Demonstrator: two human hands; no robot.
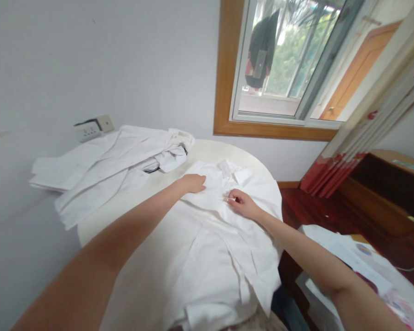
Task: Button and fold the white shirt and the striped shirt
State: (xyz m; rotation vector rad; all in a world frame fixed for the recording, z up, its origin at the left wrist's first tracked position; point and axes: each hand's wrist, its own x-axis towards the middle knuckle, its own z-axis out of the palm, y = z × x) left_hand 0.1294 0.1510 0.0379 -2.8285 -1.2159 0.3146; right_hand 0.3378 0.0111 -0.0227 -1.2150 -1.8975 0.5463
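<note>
A white shirt [207, 234] lies spread and wrinkled over a round white table [221, 149], its collar end toward the wall and its lower part hanging over the near edge. My left hand [194, 183] is at the upper left part of the shirt, fingers together and closed on the cloth. Near the middle front, just below the collar, my right hand [243, 204] pinches the shirt's fabric between thumb and fingers. The fingertips of the left hand are partly hidden.
More folded white garments [106, 156] lie at the table's left side against the wall, beneath a power socket [89, 131]. A wood-framed window [224, 92] is behind. To the right are a red-and-white curtain [326, 170], a wooden cabinet [382, 197] and white plastic bags [362, 262].
</note>
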